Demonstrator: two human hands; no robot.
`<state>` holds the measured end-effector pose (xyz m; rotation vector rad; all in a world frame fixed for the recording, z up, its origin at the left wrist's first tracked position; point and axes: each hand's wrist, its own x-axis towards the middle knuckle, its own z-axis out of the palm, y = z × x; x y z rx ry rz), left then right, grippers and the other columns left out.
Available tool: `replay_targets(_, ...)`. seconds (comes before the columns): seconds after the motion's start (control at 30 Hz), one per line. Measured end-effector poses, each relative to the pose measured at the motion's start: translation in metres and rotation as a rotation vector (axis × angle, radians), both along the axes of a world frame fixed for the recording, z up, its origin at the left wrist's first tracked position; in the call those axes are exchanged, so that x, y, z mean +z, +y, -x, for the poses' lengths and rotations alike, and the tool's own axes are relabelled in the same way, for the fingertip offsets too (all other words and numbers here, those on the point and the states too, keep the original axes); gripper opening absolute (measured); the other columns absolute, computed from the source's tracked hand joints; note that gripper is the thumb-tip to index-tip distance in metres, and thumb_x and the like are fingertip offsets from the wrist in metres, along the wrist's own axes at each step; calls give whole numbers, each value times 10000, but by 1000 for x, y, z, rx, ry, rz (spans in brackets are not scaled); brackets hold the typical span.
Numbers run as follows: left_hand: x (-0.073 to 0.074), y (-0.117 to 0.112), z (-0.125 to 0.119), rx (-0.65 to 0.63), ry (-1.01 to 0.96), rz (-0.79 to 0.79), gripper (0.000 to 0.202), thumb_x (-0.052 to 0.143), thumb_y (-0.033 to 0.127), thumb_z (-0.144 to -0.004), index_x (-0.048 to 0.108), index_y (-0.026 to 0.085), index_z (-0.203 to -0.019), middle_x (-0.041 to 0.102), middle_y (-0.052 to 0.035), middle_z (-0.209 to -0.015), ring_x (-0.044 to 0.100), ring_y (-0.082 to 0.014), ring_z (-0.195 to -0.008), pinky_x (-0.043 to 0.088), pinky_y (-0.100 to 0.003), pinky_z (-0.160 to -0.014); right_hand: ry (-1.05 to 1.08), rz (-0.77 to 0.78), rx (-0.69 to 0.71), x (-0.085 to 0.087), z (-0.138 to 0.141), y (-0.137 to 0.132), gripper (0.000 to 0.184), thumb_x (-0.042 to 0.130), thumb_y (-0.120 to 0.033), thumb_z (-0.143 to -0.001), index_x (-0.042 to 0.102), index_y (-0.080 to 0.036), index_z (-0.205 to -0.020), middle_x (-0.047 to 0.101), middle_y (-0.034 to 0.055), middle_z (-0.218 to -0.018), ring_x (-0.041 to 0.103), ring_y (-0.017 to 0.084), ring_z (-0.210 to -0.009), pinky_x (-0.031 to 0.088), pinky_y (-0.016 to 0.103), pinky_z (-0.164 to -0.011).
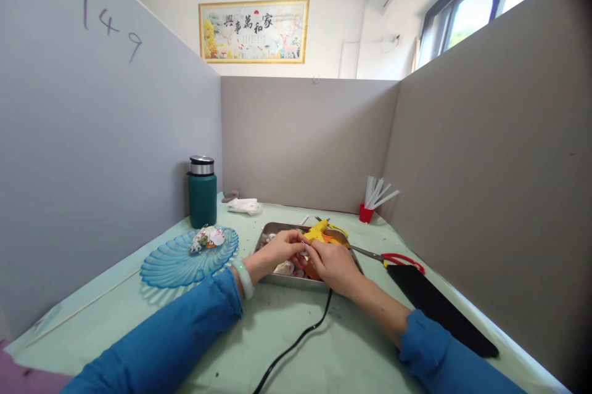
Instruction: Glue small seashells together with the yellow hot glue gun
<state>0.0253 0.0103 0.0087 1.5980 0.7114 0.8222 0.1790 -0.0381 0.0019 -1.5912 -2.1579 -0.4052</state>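
Observation:
Both hands meet over a shallow metal tray (296, 283), their fingertips pressed together around something small and whitish that I cannot make out. My left hand (281, 247) comes in from the left, a pale bangle (243, 279) on its wrist. From the right, my right hand (337, 263) pinches at the same spot, its fingers curled. Shells (283, 268) lie in the tray, partly hidden beneath my hands. A yellow glue gun (318, 231) rests at the tray's back right, just behind my fingers. Left of the tray, a blue shell-shaped plate (161, 262) bears a cluster of shells (210, 238).
A green bottle (202, 200) stands behind the plate, near a white packet (245, 206). At right are red-handled scissors (403, 260), a long black flat object (441, 309) and a red cup (366, 214) of white sticks. A black cord (303, 337) crosses the front. Grey partitions (309, 141) enclose the table.

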Motion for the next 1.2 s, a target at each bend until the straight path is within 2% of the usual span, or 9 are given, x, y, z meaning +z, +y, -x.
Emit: replay_targets(1.2,-1,0,0,3,-2,-5,198,607,229,-687,526,112,-826,579,-8,-568,591,-126,-494,491,-259,-515,-9,-23,9,-3,-1,2,441,201,-412,-921,580,-213,-815,644,18,-723,564,138,-657,231,244,-542)
